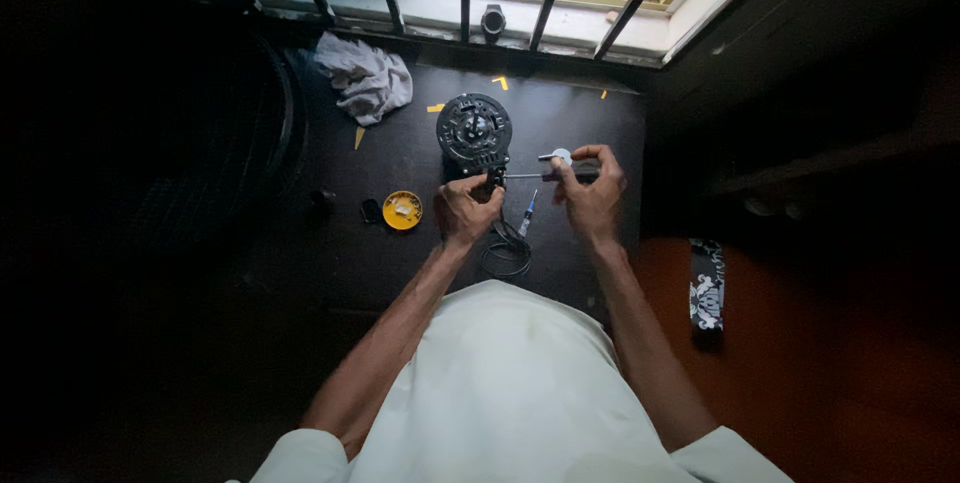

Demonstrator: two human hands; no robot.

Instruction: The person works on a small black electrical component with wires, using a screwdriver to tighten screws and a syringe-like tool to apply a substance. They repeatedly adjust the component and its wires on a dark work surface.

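Screwdriver [535,175] work is what I see from up here: my right hand [592,195] is closed around the dark handle, and the thin shaft runs level toward the lower edge of the round black motor [474,131] standing on the dark table [400,273]. My left hand [467,211] is curled just below the motor, fingers pinching something small at its base; I cannot tell exactly what, since the light is poor there.

A black cable [507,251] loops on the table below the motor, between my wrists. A small blue-tipped tube [526,215] lies just below the shaft. Left of the motor sits a yellow cap [402,209] with small pale bits in it, and a dark little piece [371,210] beside that. Farther up and left of the motor lies a crumpled white rag [366,78].

Risks as I judge them: the tip could slip off and jab the left fingers, which sit very close to it. A loosened part could drop and vanish against the dark tabletop. My wrist could snag the cable and tug the motor over. The dim light makes misjudging the tip's seat likely.
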